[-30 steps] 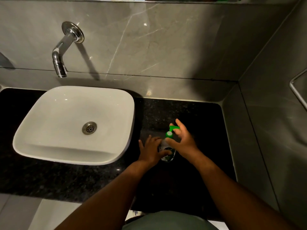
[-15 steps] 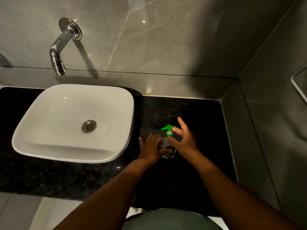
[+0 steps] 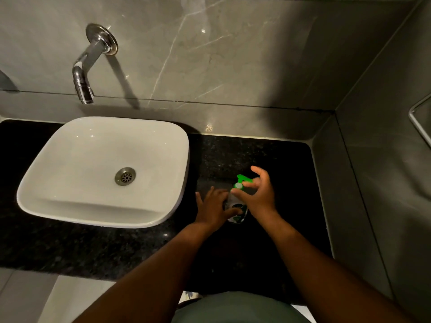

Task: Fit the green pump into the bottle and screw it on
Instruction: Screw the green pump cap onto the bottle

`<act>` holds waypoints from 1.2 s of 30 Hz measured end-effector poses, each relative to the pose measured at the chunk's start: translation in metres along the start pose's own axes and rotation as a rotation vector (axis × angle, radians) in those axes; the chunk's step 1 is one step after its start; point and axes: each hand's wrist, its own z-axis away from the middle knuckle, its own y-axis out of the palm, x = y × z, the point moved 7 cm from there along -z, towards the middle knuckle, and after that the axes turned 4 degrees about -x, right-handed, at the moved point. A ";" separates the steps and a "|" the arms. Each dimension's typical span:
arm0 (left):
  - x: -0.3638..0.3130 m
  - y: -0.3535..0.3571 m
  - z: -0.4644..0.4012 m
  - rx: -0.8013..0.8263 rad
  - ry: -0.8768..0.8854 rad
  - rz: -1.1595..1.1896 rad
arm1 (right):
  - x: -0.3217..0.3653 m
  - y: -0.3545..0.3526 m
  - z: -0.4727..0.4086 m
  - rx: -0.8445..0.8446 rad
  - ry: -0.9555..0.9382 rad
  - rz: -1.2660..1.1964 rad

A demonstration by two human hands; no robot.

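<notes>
Black counter (image 3: 256,157): sink (image 3: 70,199) beside bottle (image 3: 238,206).

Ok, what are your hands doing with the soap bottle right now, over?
Left hand gripping bottle on the counter. Right hand on green pump, seated in the neck. Nothing in the way.
</notes>
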 end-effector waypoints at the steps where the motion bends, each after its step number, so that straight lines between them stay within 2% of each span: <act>1: -0.003 0.000 0.001 -0.003 0.017 0.009 | 0.000 0.002 0.001 -0.029 0.010 0.022; 4: -0.005 -0.002 0.000 -0.015 0.027 0.011 | -0.002 0.010 0.006 -0.043 0.028 0.030; 7: 0.000 -0.002 -0.001 -0.016 0.009 0.004 | -0.010 0.012 0.005 0.032 0.045 -0.086; 9: 0.002 0.000 -0.003 -0.009 0.007 -0.023 | -0.011 0.008 0.004 0.056 0.040 -0.063; 13: -0.002 0.002 -0.003 -0.015 0.019 -0.033 | -0.007 0.006 0.003 -0.061 0.036 0.022; 15: -0.004 0.002 -0.004 -0.005 0.055 -0.051 | -0.004 0.010 0.002 -0.046 0.024 0.070; 17: 0.000 0.002 -0.005 0.011 0.044 -0.033 | -0.006 0.014 -0.003 0.071 0.019 0.087; 21: 0.004 0.005 -0.010 0.105 0.045 -0.006 | 0.001 0.017 -0.011 0.521 -0.032 0.118; 24: 0.004 0.004 -0.014 0.157 0.056 0.008 | 0.009 0.015 -0.014 0.672 -0.061 0.165; 29: 0.006 0.002 -0.013 0.138 0.040 0.023 | 0.007 0.012 -0.014 0.569 -0.064 0.065; 33: 0.005 -0.001 -0.005 -0.001 -0.017 -0.038 | -0.008 0.012 -0.007 0.367 0.000 0.079; 36: 0.002 -0.006 -0.001 -0.095 -0.055 -0.136 | -0.007 0.014 -0.003 0.244 -0.042 0.077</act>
